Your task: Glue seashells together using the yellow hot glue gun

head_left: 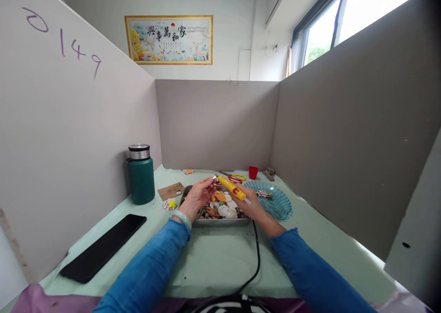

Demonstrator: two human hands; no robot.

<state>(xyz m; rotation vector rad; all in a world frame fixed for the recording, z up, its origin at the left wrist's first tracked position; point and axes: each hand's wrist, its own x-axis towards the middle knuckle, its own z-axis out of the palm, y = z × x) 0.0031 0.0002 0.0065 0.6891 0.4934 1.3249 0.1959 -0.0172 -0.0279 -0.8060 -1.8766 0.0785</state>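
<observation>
My right hand (253, 203) is closed around a yellow glue gun (231, 187), whose nozzle points up and to the left. At that nozzle, my left hand (200, 193) pinches a small pale piece (215, 179), too small to name for sure. Whether nozzle and piece touch, I cannot tell. Below both hands stands a metal tray (220, 222) filled with shells (223, 210), stones and a few orange pieces (219, 196). A black cord (257, 248) runs from beneath my right hand towards the table's front edge.
On the right is a blue scalloped plate (284, 205) with a small decorated piece (264, 194) on it. Scissors (237, 177) and a red cup (253, 172) stand behind. Leftward are a brown card (171, 191), a flowered disc (170, 204), a green bottle (141, 179) and a black phone (103, 247). Partitions enclose the table.
</observation>
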